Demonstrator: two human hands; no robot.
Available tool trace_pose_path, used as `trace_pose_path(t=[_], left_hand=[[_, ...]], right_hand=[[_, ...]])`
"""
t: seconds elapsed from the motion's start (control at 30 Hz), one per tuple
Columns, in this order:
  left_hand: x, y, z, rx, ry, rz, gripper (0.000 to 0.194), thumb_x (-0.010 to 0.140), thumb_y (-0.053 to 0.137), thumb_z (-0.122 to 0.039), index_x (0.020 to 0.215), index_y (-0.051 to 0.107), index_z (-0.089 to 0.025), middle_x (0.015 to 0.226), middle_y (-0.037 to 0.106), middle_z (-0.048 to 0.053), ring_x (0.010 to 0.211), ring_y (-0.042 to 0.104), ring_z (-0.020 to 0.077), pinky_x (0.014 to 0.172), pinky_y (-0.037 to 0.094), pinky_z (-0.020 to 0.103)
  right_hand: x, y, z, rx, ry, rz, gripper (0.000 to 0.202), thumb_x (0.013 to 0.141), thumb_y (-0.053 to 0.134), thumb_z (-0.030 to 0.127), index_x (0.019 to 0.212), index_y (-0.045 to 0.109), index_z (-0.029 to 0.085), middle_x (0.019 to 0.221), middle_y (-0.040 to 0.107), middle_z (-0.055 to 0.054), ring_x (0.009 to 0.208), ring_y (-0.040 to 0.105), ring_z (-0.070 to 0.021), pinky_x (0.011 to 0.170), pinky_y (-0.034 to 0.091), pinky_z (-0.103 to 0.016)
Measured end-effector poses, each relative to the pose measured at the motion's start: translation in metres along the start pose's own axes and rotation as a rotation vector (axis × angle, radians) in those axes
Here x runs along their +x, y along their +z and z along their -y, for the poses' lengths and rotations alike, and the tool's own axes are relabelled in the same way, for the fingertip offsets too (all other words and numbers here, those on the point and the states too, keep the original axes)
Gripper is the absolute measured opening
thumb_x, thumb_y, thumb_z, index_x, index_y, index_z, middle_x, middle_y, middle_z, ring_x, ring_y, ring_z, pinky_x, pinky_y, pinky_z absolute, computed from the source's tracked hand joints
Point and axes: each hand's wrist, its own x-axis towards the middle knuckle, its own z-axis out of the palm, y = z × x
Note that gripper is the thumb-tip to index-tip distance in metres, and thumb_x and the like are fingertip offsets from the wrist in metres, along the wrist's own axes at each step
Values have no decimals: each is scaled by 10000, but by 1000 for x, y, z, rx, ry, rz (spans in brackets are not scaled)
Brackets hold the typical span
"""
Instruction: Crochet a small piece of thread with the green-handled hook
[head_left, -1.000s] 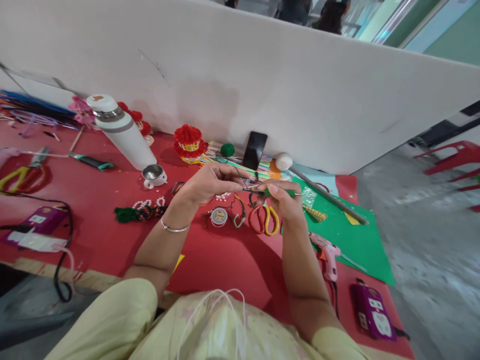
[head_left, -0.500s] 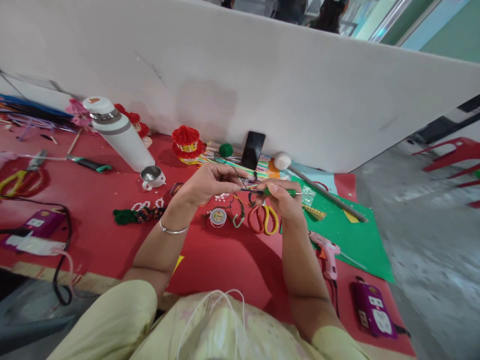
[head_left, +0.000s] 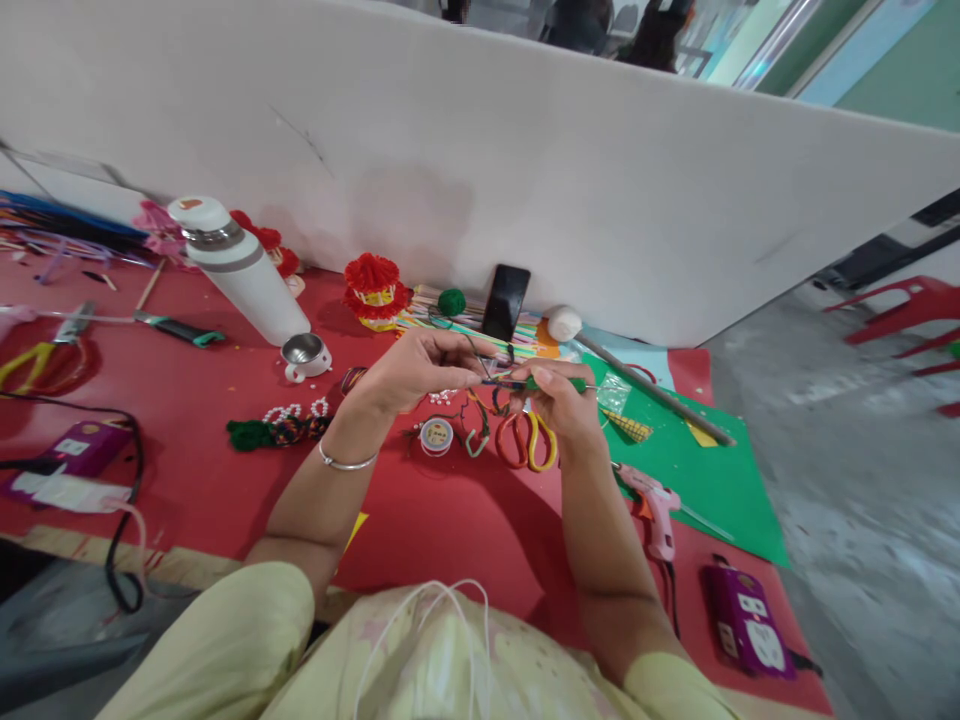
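Note:
My right hand point(head_left: 566, 405) is closed around a thin rod-like tool with a green grip point(head_left: 576, 384), which looks like a crochet hook. Its slim metal end sticks out on the right, and the dark other end points at my left fingertips. My left hand point(head_left: 427, 368) pinches dark yarn point(head_left: 480, 352) close to that end; the exact hold is hidden by the fingers. Behind my hands lies a green yarn ball point(head_left: 451, 302), with a dark strand near it. Beneath them are red-and-yellow-handled scissors point(head_left: 541, 442) and a small round spool point(head_left: 436, 436).
A white thermos point(head_left: 244, 275) and a metal cup point(head_left: 306, 355) stand left. A phone point(head_left: 506, 302) leans against the white partition point(head_left: 525, 170). A pink glue gun point(head_left: 658, 510) and purple power box point(head_left: 746, 618) lie right. Pliers point(head_left: 45, 360) lie far left.
My right hand has shifted very slightly left with the tool, and less of the metal end shows. My left hand stays in nearly the same place.

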Motion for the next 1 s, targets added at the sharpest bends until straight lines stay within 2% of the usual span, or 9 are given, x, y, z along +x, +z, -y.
trace_pose_path(t=[0.17, 0.4, 0.63, 0.9, 1.0], left_hand=[[0, 0, 0, 8, -7, -3, 351, 719, 939, -196, 1065, 884, -186, 793, 812, 53, 695, 715, 128, 638, 543, 213], [1, 1, 2, 10, -12, -15, 352, 699, 944, -196, 1045, 886, -181, 791, 808, 54, 689, 703, 129, 625, 535, 219], [1, 0, 3, 59, -9, -19, 322, 704, 946, -236, 1014, 890, -167, 761, 786, 60, 661, 679, 130, 583, 508, 224], [3, 4, 8, -8, -30, -11, 387, 705, 958, -275, 1070, 879, -172, 736, 770, 42, 593, 626, 106, 514, 445, 211], [5, 12, 8, -87, -49, -24, 437, 663, 989, -245, 1078, 874, -169, 835, 816, 68, 629, 668, 110, 563, 502, 217]], right_hand=[[1, -1, 3, -19, 3, 34, 237, 747, 892, 475, 716, 856, 243, 827, 871, -39, 503, 741, -193, 436, 658, -327], [2, 0, 10, -16, -19, 77, 179, 763, 860, 413, 749, 879, 236, 664, 800, -22, 478, 723, -186, 431, 637, -303], [1, -5, 12, -12, -6, 140, 172, 781, 850, 387, 771, 884, 218, 729, 831, -42, 496, 737, -169, 484, 660, -281], [2, -2, 6, 26, -12, 67, 195, 773, 882, 445, 758, 879, 251, 691, 815, -19, 475, 708, -165, 468, 652, -295], [2, 0, 3, 11, -31, 55, 220, 780, 884, 478, 768, 879, 258, 747, 835, -26, 502, 717, -171, 470, 651, -304]])
